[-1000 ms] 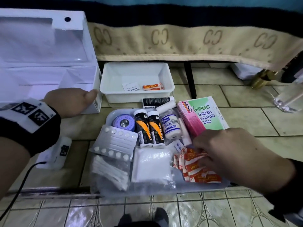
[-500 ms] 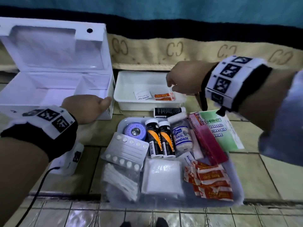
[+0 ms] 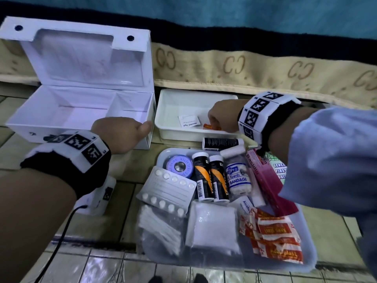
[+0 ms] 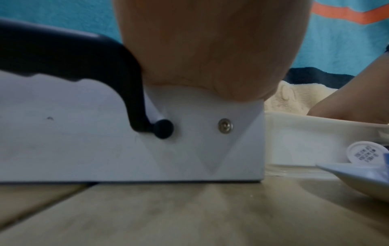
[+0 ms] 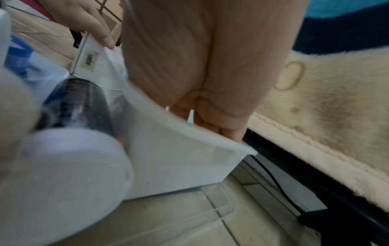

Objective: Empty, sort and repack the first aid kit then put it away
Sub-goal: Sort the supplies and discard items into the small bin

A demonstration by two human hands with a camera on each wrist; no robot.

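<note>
The white first aid box (image 3: 61, 137) stands open on the floor at the left, lid up and both compartments bare. My left hand (image 3: 120, 133) grips its front wall near the right corner, and the palm (image 4: 210, 58) lies on that edge. My right hand (image 3: 222, 117) reaches down into the white tub (image 3: 183, 99), fingers together behind its rim (image 5: 179, 158), pinching thin white-edged plaster wrappers (image 5: 191, 115). An alcohol pad (image 3: 188, 121) and an orange plaster (image 3: 209, 126) lie in the tub. The clear tray (image 3: 163, 154) in front holds a pile of plasters (image 3: 273, 235).
The tray also carries a blister pack (image 3: 169, 188), tape roll (image 3: 179, 166), two black tubes (image 3: 210, 178), a bandage (image 3: 237, 176), gauze (image 3: 212, 225), swabs (image 3: 159, 227) and a pink box (image 3: 265, 180). A beige-trimmed blanket (image 3: 244, 66) hangs behind. A white cabled device (image 3: 98, 199) lies beneath my left wrist.
My right hand left the plaster pile in the tray, rose over the tub and has now dropped into it. The left hand has stayed on the box.
</note>
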